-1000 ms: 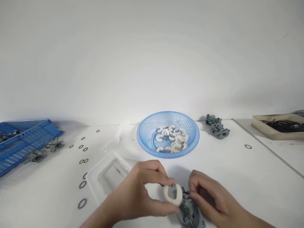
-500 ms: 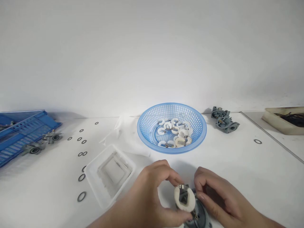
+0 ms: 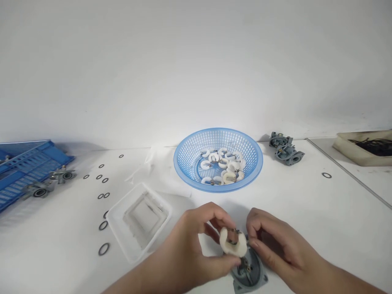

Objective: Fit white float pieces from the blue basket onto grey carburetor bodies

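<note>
Tilting flatter vs b4: float [image 3: 233, 248] pinched in L fingers [image 3: 221, 215], above carb [image 3: 251, 270]; R fingers [image 3: 256, 218] curled, hold unclear.

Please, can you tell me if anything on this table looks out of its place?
Possibly one dark ring: it lies alone at the picture's right, while the other loose rings are at the left.
</note>
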A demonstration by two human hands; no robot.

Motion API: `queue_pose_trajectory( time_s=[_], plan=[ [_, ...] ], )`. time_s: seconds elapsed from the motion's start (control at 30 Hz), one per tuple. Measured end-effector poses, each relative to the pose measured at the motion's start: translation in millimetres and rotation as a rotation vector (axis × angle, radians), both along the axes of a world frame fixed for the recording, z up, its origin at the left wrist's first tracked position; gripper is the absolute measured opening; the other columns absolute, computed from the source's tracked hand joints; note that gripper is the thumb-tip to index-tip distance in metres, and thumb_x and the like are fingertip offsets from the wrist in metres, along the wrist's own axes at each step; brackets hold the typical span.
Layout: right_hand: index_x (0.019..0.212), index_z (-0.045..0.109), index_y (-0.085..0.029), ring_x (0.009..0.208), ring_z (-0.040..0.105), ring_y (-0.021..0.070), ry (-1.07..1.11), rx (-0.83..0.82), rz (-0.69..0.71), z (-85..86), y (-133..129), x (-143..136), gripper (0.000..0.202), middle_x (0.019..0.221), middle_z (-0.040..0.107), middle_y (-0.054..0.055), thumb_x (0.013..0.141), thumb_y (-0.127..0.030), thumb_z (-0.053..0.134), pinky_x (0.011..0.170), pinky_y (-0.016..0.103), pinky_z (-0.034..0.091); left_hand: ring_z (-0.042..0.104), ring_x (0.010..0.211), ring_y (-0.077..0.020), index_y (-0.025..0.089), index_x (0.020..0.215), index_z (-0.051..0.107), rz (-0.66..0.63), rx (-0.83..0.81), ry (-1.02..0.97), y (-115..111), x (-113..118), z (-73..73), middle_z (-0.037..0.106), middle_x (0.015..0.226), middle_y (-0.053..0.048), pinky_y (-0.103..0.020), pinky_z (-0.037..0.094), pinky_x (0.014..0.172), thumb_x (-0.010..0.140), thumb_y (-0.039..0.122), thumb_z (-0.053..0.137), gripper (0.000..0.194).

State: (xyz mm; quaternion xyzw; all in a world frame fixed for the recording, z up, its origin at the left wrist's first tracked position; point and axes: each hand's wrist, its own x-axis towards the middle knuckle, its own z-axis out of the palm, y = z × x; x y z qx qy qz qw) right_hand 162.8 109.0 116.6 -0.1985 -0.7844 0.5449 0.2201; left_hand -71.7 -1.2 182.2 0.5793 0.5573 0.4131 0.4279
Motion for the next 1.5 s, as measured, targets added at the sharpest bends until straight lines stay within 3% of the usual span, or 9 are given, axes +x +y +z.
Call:
queue_pose_trajectory(
  time_s=[0.23, 0.4, 0.6, 0.73, 1.03, 1.17, 1.3, 1.4, 1.5],
  plan=[
    [0.096, 0.058, -0.025, 0.074, 0.053, 0.0184, 0.01, 0.002, 0.001, -0.3, 0.6, -0.5, 0.037, 0.09, 0.058, 0.002, 0.121, -0.051, 0.052, 0.063, 0.027, 0.046, 0.081, 0.089, -0.0155, 0.028, 0.116, 0.088, 0.069, 0.088, -0.069, 4.2, -7.1, -10.0, 0.082, 0.095, -0.001, -0.023, 0.07, 0.077, 0.085, 0.015, 0.09, 0.034],
    [0.096, 0.058, -0.025, 0.074, 0.053, 0.0181, 0.012, 0.002, 0.002, 0.8, -1.7, -0.3, 0.039, 0.09, 0.059, 0.002, 0.121, -0.053, 0.051, 0.064, 0.027, 0.045, 0.077, 0.078, -0.0123, 0.035, 0.136, 0.081, 0.153, 0.382, 0.306, -0.4, -14.2, -12.7, 0.083, 0.094, 0.002, -0.025, 0.068, 0.076, 0.089, 0.017, 0.091, 0.051],
    [0.098, 0.058, -0.025, 0.075, 0.054, 0.0187, 0.028, 0.021, 0.007, 0.4, -0.7, 0.0, 0.035, 0.093, 0.06, 0.003, 0.121, -0.05, 0.051, 0.064, 0.028, 0.046, 0.082, 0.095, -0.0174, 0.027, 0.115, 0.079, 0.152, 0.525, 0.56, -8.3, -16.5, -16.0, 0.083, 0.102, -0.002, -0.027, 0.069, 0.085, 0.099, 0.02, 0.083, 0.018],
    [0.099, 0.059, -0.025, 0.077, 0.054, 0.0187, 0.028, 0.056, 0.004, 1.6, -0.4, 0.4, 0.033, 0.093, 0.059, 0.003, 0.122, -0.047, 0.05, 0.065, 0.028, 0.047, 0.08, 0.09, -0.0161, 0.029, 0.126, 0.08, 0.035, 0.45, 0.66, -11.8, -14.2, -17.4, 0.077, 0.1, -0.003, -0.027, 0.069, 0.087, 0.11, 0.026, 0.068, 0.02],
    [0.098, 0.058, -0.025, 0.078, 0.055, 0.019, 0.029, 0.036, 0.009, 1.2, -2.3, -0.1, 0.031, 0.094, 0.06, 0.003, 0.122, -0.044, 0.05, 0.067, 0.028, 0.047, 0.064, 0.068, -0.0141, 0.027, 0.096, 0.074, 0.071, 0.202, 0.704, -23.2, 1.5, -9.9, 0.066, 0.083, 0.0, -0.025, 0.053, 0.06, 0.109, 0.038, 0.062, 0.021],
    [0.098, 0.057, -0.025, 0.078, 0.055, 0.0201, 0.014, 0.011, 0.012, 1.7, -1.7, 1.5, 0.034, 0.094, 0.059, 0.003, 0.122, -0.048, 0.05, 0.067, 0.029, 0.049, 0.062, 0.064, -0.0125, 0.034, 0.117, 0.082, 0.052, 0.201, 0.634, -29.6, -4.0, -29.3, 0.08, 0.115, -0.004, -0.025, 0.058, 0.059, 0.106, 0.037, 0.068, 0.018],
    [0.097, 0.057, -0.026, 0.078, 0.055, 0.0203, 0.007, 0.012, 0.01, 0.4, -1.4, 3.1, 0.033, 0.093, 0.059, 0.003, 0.121, -0.047, 0.05, 0.067, 0.029, 0.048, 0.066, 0.064, -0.0106, 0.036, 0.124, 0.084, -0.013, 0.353, 0.672, -26.9, -7.3, -44.8, 0.076, 0.144, -0.008, -0.026, 0.063, 0.061, 0.101, 0.034, 0.077, 0.024],
    [0.098, 0.058, -0.026, 0.078, 0.056, 0.0205, 0.009, 0.027, 0.009, -0.7, -1.7, 3.4, 0.03, 0.094, 0.061, 0.003, 0.121, -0.044, 0.052, 0.067, 0.029, 0.048, 0.076, 0.07, -0.0139, 0.035, 0.124, 0.086, -0.083, 0.326, 0.65, -20.6, -6.1, -37.1, 0.082, 0.132, -0.008, -0.024, 0.066, 0.064, 0.095, 0.037, 0.088, 0.029],
    [0.097, 0.058, -0.026, 0.079, 0.058, 0.0209, 0.006, 0.065, 0.006, -0.6, -1.2, 3.5, 0.028, 0.094, 0.062, 0.003, 0.12, -0.04, 0.052, 0.069, 0.03, 0.049, 0.085, 0.089, -0.02, 0.035, 0.123, 0.088, -0.112, 0.22, 0.599, -16.0, -4.6, -21.4, 0.083, 0.132, -0.007, -0.027, 0.072, 0.083, 0.091, 0.043, 0.093, 0.033]
  ],
)
